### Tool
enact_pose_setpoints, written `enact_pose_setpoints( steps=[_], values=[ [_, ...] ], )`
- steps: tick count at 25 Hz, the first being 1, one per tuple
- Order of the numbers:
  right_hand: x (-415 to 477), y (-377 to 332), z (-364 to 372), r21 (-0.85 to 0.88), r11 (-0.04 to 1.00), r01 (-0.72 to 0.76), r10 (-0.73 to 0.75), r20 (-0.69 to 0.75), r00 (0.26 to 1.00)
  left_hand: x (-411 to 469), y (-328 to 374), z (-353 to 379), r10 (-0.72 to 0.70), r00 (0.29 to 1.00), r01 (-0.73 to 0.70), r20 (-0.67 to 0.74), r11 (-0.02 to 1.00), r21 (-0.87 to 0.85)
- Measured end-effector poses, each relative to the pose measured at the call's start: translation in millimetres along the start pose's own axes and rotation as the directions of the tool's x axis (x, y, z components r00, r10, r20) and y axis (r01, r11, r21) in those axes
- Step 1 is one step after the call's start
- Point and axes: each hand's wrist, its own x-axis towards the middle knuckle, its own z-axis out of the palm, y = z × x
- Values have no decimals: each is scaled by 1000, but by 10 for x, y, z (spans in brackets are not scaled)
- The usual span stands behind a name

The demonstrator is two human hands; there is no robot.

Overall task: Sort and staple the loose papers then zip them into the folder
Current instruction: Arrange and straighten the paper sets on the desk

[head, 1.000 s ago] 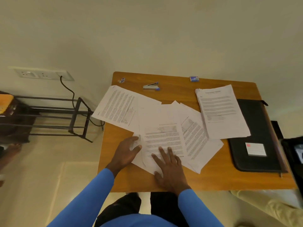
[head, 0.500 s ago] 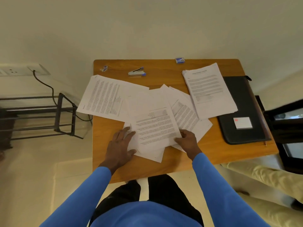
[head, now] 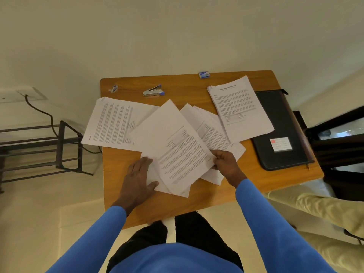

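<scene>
One wooden table [head: 177, 205] bears everything. On it lie one stapler [head: 153, 91] at 11 o'clock, one small box of staples [head: 203, 74] at 12 o'clock, and one small clear packet [head: 114, 88] at 10 o'clock, its contents too small to tell. One black zip folder [head: 283, 125] sits at 3 o'clock and bears one white label [head: 281, 144]. One neat stack of papers [head: 240, 107] sits at 1 o'clock. The loose sheets [head: 177, 150] at the centre overlap: at least five, the exact count hidden. Two hands show at 6 o'clock, one left hand [head: 137, 178] and one right hand [head: 224, 164]. At 9 o'clock, off the table, stand one metal rack [head: 59, 146] and one cable [head: 45, 113].
</scene>
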Motion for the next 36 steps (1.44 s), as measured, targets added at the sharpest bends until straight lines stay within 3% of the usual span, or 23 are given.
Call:
enact_pose_setpoints(
  steps=[2,5,7,8,10,11,13,14,15,17,19,23,25,26,28,30,32,36],
  values=[
    [0,-110,-54,-272,950,154,-158,7,987,12,129,-61,-14,992,11,-125,1000,-24],
    [53,-353,-25,-584,690,428,-419,161,894,105,471,-239,188,922,-144,-338,978,151],
    [97,-508,79,-604,556,571,-539,261,801,311,706,-327,269,925,-202,-268,946,252],
    [113,-560,149,-586,533,611,-582,271,767,445,791,-365,222,959,-173,-177,951,258],
    [144,-626,273,-495,605,624,-620,200,759,695,881,-447,-31,999,26,31,987,158],
    [180,-608,290,-429,680,594,-601,137,787,769,849,-472,-164,982,158,99,985,67],
    [315,-477,241,-438,784,439,-459,67,886,783,637,-464,-334,943,333,14,938,-99],
    [389,-381,176,-580,747,326,-352,72,933,745,504,-461,-389,919,375,-57,911,-172],
    [452,-250,114,-740,633,226,-239,91,967,696,372,-437,-435,894,402,-107,884,-239],
    [458,27,82,-900,377,220,-127,185,975,576,195,-405,-507,852,440,-133,829,-345],
    [405,244,143,-871,247,424,-187,387,903,477,191,-419,-547,825,439,-146,781,-445],
    [576,265,142,-624,141,768,-323,705,632,399,368,-452,-532,822,365,-203,766,-529],
    [651,231,80,-599,117,792,-433,687,583,456,440,-444,-533,822,417,-200,802,-427],
    [657,245,56,-643,123,756,-499,618,607,494,463,-441,-532,829,451,-175,819,-355],
    [641,287,1,-782,261,566,-559,356,749,572,470,-369,-537,838,508,-91,831,-228],
    [646,323,-65,-837,427,341,-466,119,877,604,454,-299,-548,836,538,-39,830,-146],
    [684,368,-127,-834,477,276,-369,95,925,573,453,-273,-523,851,511,-56,847,-147],
    [782,353,-195,-817,472,331,-375,154,914,542,566,-259,-450,892,420,-41,860,-291]
  ],
)
